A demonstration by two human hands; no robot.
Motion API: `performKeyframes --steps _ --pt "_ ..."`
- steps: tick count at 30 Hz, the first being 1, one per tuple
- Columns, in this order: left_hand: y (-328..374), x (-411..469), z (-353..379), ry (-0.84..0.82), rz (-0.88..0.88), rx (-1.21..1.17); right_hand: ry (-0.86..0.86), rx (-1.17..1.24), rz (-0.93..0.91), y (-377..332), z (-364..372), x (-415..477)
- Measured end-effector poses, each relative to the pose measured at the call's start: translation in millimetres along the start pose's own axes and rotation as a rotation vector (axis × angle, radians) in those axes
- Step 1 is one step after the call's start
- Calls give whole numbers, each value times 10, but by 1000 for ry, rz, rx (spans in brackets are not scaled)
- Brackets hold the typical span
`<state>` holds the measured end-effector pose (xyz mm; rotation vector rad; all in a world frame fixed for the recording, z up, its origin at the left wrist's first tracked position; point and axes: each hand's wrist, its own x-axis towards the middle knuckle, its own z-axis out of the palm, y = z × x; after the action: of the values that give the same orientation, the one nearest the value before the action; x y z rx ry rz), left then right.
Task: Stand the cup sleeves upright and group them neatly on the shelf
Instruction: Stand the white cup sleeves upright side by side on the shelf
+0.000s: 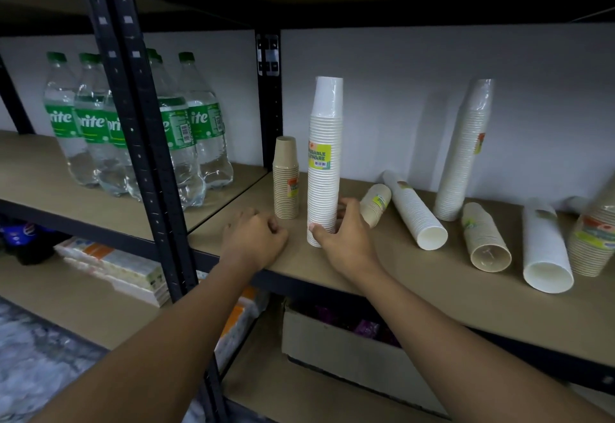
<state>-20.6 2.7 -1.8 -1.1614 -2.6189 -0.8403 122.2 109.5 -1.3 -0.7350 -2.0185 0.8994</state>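
A tall white cup sleeve (324, 156) stands upright near the left end of the shelf (416, 282), and my right hand (346, 239) grips its base. A short brown cup sleeve (285, 178) stands upright just to its left. My left hand (254, 241) rests in a loose fist on the shelf's front edge, holding nothing. To the right, a small beige sleeve (377, 204), a long white sleeve (414, 211), a brown sleeve (486, 237) and a wide white sleeve (544, 249) lie on their sides. Another tall white sleeve (464, 153) leans against the back wall.
A printed cup sleeve (594, 239) stands at the far right edge. Several Sprite bottles (139, 129) stand on the neighbouring shelf, behind the black metal uprights (146, 143). Below are a cardboard box (336, 346) and flat packs (116, 266).
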Motion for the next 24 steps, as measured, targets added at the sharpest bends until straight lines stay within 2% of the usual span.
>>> performKeyframes --steps 5,13,24 --pt "-73 18 57 23 -29 73 -4 -23 21 -34 113 91" --pt "-89 14 72 35 -22 66 -12 -50 61 15 165 247" --pt "-103 14 80 45 -17 54 66 -76 52 95 197 271"
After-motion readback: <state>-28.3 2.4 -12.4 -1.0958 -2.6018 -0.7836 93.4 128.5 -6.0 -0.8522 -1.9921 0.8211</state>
